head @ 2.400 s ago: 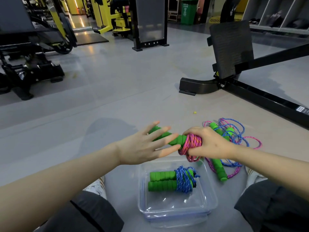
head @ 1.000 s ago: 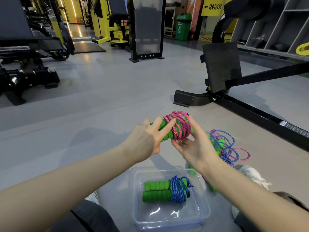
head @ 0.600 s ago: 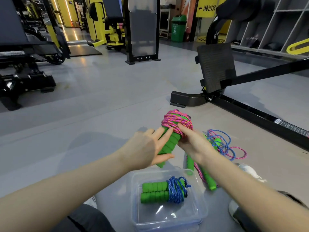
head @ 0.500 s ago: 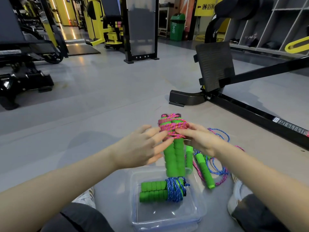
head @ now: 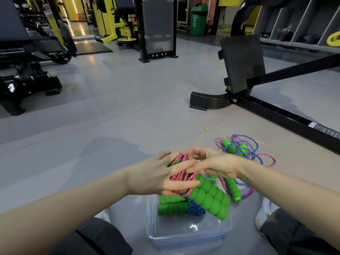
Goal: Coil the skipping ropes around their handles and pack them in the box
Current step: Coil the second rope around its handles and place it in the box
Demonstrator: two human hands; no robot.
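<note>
My left hand (head: 156,175) and my right hand (head: 215,163) meet above the clear plastic box (head: 185,234). Between them is the pink rope bundle (head: 207,196): two green foam handles side by side, pink cord wound round their upper end. The left hand grips the wound part, fingers over the cord. My right hand pinches the cord at the top. The handles' free ends tilt down to the right over the box. Inside the box lies a blue rope bundle (head: 176,206), wound on green handles. Loose pink and blue ropes (head: 241,153) with green handles lie tangled on the floor at the right.
I sit on a grey gym floor, knees and shoes either side of the box. A black bench frame (head: 257,100) stands at the right beyond the loose ropes. Black and yellow gym machines (head: 27,74) line the back and left.
The pink bundle has swung from upright to tilted, its free ends now pointing down-right over the box. Both hands have closed in on the wound end and dropped lower.
</note>
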